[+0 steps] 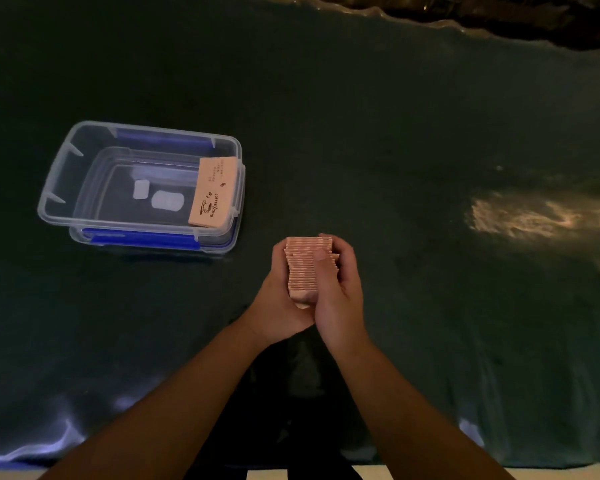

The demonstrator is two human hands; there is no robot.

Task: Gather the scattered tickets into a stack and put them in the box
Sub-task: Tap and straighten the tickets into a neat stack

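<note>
A thick stack of pale pink tickets [303,265] stands on edge between both hands, just above the dark green table cover. My left hand [278,299] cups its left side and my right hand [340,289] wraps its right side, thumb across the top edges. To the far left sits a clear plastic box [54,178] with blue clips. A separate bundle of tickets printed with a coffee cup [213,192] leans against the box's right inner wall.
The dark green cloth [395,150] covers the whole table, with a bright glare patch [527,216] at the right. Its front edge runs along the bottom of the view. The rumpled far edge of the cloth runs along the top right.
</note>
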